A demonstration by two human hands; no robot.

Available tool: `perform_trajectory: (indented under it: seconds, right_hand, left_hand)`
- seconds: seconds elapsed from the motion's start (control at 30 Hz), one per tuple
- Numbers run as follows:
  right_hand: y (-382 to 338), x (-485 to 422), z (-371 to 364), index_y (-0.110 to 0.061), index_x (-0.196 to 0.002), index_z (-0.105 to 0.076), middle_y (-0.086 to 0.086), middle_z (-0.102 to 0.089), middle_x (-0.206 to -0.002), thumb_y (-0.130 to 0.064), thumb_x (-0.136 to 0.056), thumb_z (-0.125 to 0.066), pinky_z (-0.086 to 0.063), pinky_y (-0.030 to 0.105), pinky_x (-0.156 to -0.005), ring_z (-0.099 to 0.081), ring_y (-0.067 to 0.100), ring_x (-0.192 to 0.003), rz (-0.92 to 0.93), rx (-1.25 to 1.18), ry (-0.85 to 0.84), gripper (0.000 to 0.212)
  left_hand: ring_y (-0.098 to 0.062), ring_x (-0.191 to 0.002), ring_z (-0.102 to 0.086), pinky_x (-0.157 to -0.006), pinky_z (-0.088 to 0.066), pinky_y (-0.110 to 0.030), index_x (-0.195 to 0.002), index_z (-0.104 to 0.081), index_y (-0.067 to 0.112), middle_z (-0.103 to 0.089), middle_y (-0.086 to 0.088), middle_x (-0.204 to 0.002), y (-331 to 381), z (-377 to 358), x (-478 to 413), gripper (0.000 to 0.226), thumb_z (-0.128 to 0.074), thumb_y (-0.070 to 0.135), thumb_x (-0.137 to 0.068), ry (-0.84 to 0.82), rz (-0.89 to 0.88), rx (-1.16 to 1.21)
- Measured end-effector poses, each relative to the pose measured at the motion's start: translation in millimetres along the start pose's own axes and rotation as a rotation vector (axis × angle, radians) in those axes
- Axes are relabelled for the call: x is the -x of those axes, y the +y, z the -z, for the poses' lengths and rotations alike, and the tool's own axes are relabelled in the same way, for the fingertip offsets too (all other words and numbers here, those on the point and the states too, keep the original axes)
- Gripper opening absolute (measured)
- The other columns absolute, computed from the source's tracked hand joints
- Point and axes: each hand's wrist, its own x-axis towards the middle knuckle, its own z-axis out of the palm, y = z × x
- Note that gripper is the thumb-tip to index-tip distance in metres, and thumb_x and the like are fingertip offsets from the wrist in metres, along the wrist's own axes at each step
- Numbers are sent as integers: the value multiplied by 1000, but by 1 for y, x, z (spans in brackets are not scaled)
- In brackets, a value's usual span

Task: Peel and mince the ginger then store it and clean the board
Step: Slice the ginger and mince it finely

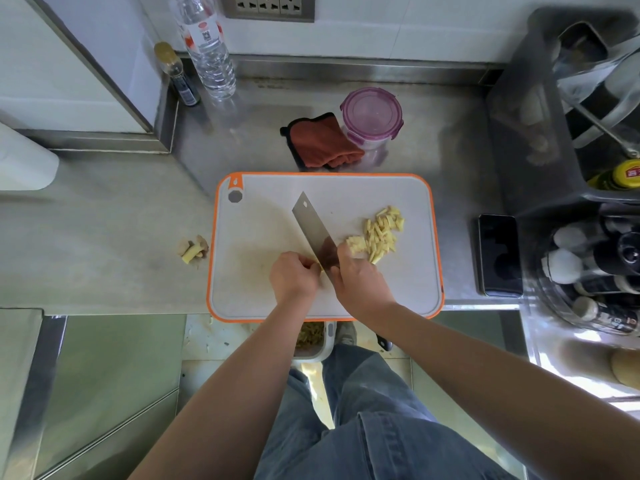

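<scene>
The left hand (294,275) was curled tight, pinching a ginger piece (321,269) down on the board (263,209) right beside the blade, probably to steady it for the cut. The right hand (360,282) gripped the cleaver (313,226) close up at the blade's heel, for control, I'd say. The ginger strips (379,233) lay heaped just right of the blade, out of the way. The lidded container (371,116) and cloth (322,142) waited behind the board.

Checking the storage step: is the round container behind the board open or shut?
Shut: the purple lid sits flat on the container.
</scene>
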Motion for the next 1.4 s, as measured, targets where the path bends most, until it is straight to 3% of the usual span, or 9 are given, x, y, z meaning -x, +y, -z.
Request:
perform_trajectory:
  seconds: [0.37, 0.47, 0.6, 0.8, 0.97, 1.1, 1.27, 1.4]
  right_hand:
    - [-12, -6, -2, -9, -109, -35, 11, -62, -83, -9, -96, -40, -45, 37, -64, -61, 33, -76, 9, 142, -32, 14]
    - [-13, -7, -4, -9, -110, -34, 8, -59, -81, -11, -97, -39, -41, 35, -63, -60, 32, -76, 26, 173, -35, 13]
    - [-13, -9, -5, -8, -111, -34, 5, -51, -74, -8, -96, -37, -38, 35, -59, -61, 33, -75, 51, 222, -29, 15]
    - [-6, -15, -4, -8, -113, -35, 13, -62, -87, -15, -99, -38, -42, 36, -61, -61, 35, -79, 41, 153, -22, 16]
    - [5, -18, 0, -9, -112, -35, 14, -59, -86, -21, -99, -38, -42, 36, -59, -53, 30, -74, -24, -35, 0, 19]
    - [22, -23, 10, -9, -110, -38, 11, -61, -84, -22, -98, -37, -50, 42, -61, -58, 28, -70, -105, -156, 80, 18]
    - [26, -19, 16, -9, -105, -41, 3, -59, -73, -17, -97, -38, -41, 32, -51, -56, 23, -64, -74, -239, 83, 12]
    - [11, -10, 5, -10, -120, -38, 13, -63, -91, -20, -98, -40, -52, 41, -63, -61, 29, -73, 5, -209, 15, 25]
  left_hand:
    - [-18, -65, -56, -53, -35, -22, -77, -75, 12, -62, -1, -68, 4, 3, -2, 12, -65, 15, -83, -1, 25, -21]
    - [-21, -64, -60, -44, -30, -21, -73, -74, 12, -64, -2, -66, 3, 2, -4, 13, -65, 15, -82, -17, 40, 1]
    - [-24, -64, -61, -45, -31, -24, -70, -72, 9, -63, -4, -63, 3, 2, -6, 15, -63, 15, -80, -25, 37, -18]
    - [-20, -60, -58, -43, -28, -19, -68, -72, 11, -61, -2, -61, 4, 5, -5, 14, -64, 14, -79, -33, 22, -37]
    - [-22, -63, -64, -54, -44, -26, -67, -72, 11, -68, -4, -64, 3, 4, -3, 15, -67, 18, -79, -24, 8, -29]
    - [-21, -63, -68, -64, -57, -32, -66, -72, 13, -69, -3, -63, 0, 3, -3, 16, -67, 15, -81, -26, -5, 36]
    - [-18, -67, -62, -56, -42, -25, -78, -75, 12, -70, -4, -71, -5, 7, 8, 14, -63, 15, -84, 28, -117, 14]
    - [-19, -87, -62, -75, -46, -27, -93, -69, 13, -70, 0, -91, -10, 11, 12, 12, -60, 13, -85, 130, -146, 11]
